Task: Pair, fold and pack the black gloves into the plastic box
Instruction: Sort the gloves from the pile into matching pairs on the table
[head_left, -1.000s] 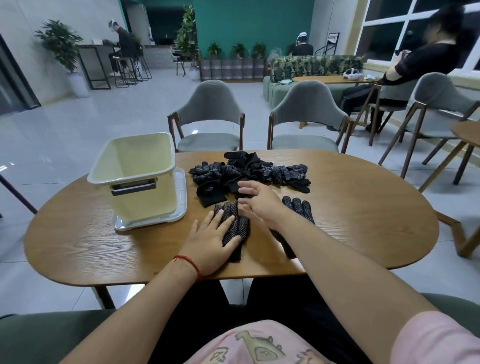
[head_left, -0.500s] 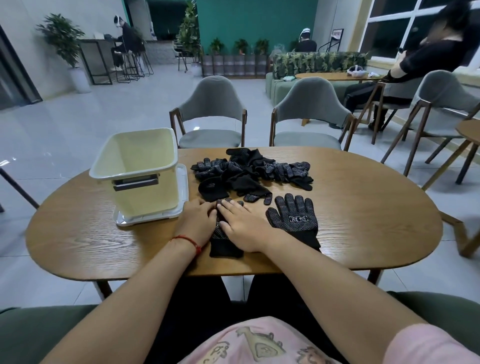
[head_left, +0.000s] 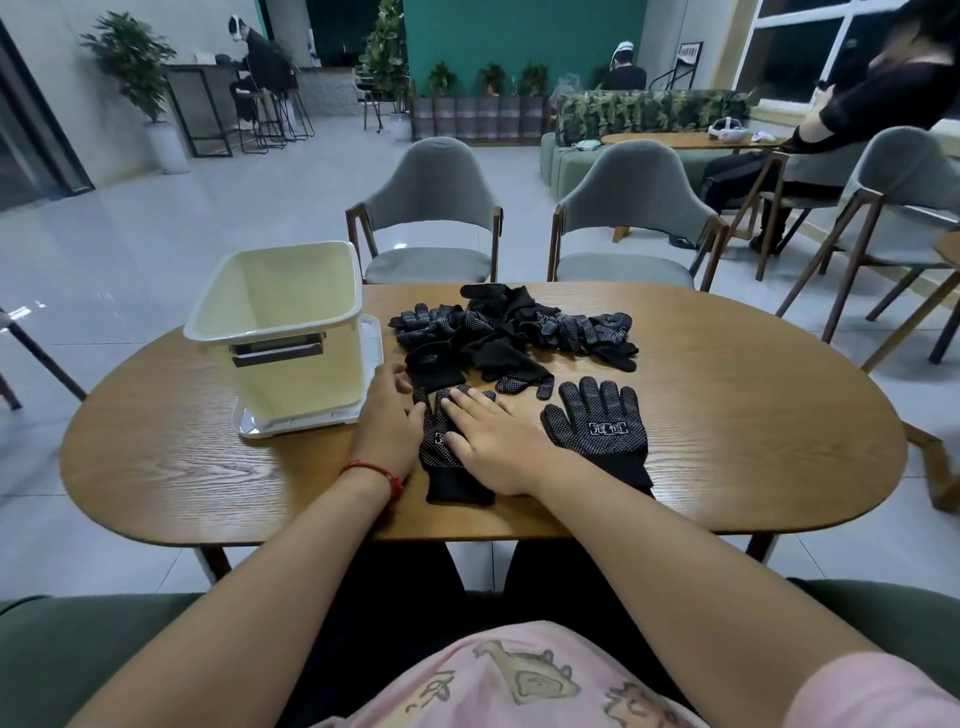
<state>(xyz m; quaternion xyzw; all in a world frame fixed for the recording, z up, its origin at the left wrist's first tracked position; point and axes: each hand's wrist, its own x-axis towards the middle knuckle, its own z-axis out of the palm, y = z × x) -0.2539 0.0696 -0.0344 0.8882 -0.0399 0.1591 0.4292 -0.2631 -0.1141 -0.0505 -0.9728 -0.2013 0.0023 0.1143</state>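
A black dotted glove (head_left: 441, 457) lies flat near the table's front edge. My right hand (head_left: 493, 441) lies flat on it with straight fingers. My left hand (head_left: 387, 421) rests at the glove's left edge, its fingers at the glove's fingertips. A second black glove (head_left: 597, 431) lies spread out, palm up, just right of my right hand. A heap of black gloves (head_left: 509, 332) sits behind them at mid-table. The pale yellow plastic box (head_left: 280, 322) stands open on its white lid (head_left: 306, 421) to the left, touching distance from my left hand.
The wooden oval table (head_left: 753, 415) has bare surface on the right and front left. Two grey chairs (head_left: 431, 218) stand behind the far edge. Another person sits at the far right by a second table.
My left hand slid forward from the glove's cuff to its left edge. My right hand moved off the right glove and now lies flat on the left glove, leaving the right glove uncovered.
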